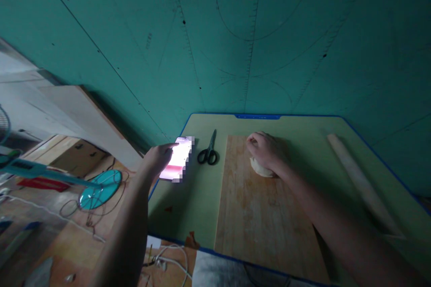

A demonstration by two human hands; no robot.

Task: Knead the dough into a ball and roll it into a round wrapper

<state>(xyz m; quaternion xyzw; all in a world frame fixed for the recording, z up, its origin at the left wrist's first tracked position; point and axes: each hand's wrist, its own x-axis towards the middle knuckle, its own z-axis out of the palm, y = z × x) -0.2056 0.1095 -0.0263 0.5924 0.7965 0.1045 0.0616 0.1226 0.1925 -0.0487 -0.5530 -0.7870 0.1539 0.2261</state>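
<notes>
Cream-coloured and soft-looking, a dough-like lump (261, 169) sits on the far part of the wooden board (245, 210), partly covered by your right hand (264, 149). You have that hand bent over the lump, fingers curled inward; their tips are hidden, so I cannot tell whether they grip it or only press on it. Left of the board, a pair of scissors (212, 145) with black handles lies on the pale green tabletop (198, 202), its blade pointing away from you. Beyond the scissors, near the table's left edge, your left hand (157, 160) reaches to a phone (178, 159) with a bright screen; you have one finger stretched over the glass and no visible grasp on it, though I cannot tell whether the fingertip touches. To the right of your right forearm, a long wooden strip (363, 184) lies slantwise on the tabletop. Blue edging (257, 116) borders the table, and behind it rises a green wall (286, 54) with drawn scales and arcs. Down to your left, a turquoise round base (101, 189) stands on the floor among cables, near a cardboard box (81, 157).
</notes>
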